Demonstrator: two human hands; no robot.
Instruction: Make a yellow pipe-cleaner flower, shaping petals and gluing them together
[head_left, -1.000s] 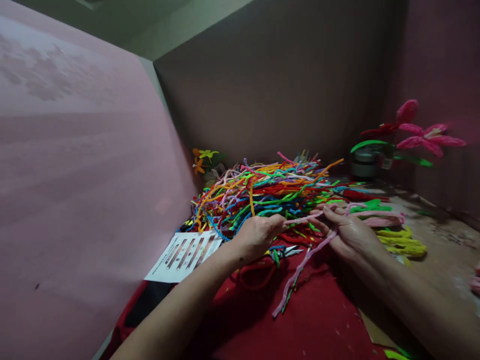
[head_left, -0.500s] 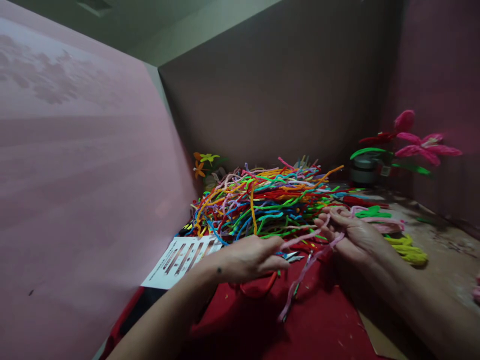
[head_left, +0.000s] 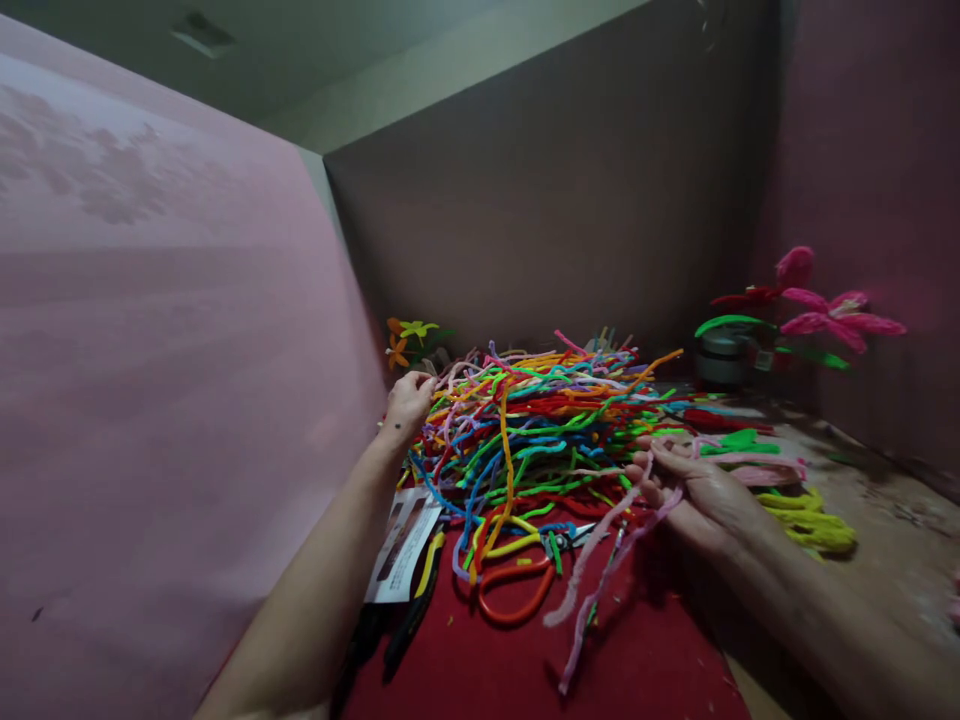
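Note:
A big heap of coloured pipe cleaners (head_left: 540, 420) lies on a red cloth (head_left: 637, 650). My left hand (head_left: 409, 400) has reached to the heap's far left edge, its fingers curled onto strands there; what they grip is unclear. My right hand (head_left: 686, 485) sits at the heap's right front and pinches pale pink pipe cleaners (head_left: 592, 570) that hang down over the cloth toward me. Orange-handled scissors (head_left: 525, 580) lie between my two arms, in front of the heap.
A printed paper card (head_left: 405, 545) lies by my left forearm. Pink panels wall in the left and back. At the right stand pink pipe-cleaner flowers (head_left: 825, 315) and a grey jar (head_left: 720, 355). Yellow (head_left: 814, 515) and green (head_left: 739, 440) shaped pieces lie past my right hand.
My left hand let go of the pink strands near the scissors and moved back and left to the heap's far edge. My right hand keeps the pink strands, which now hang loose.

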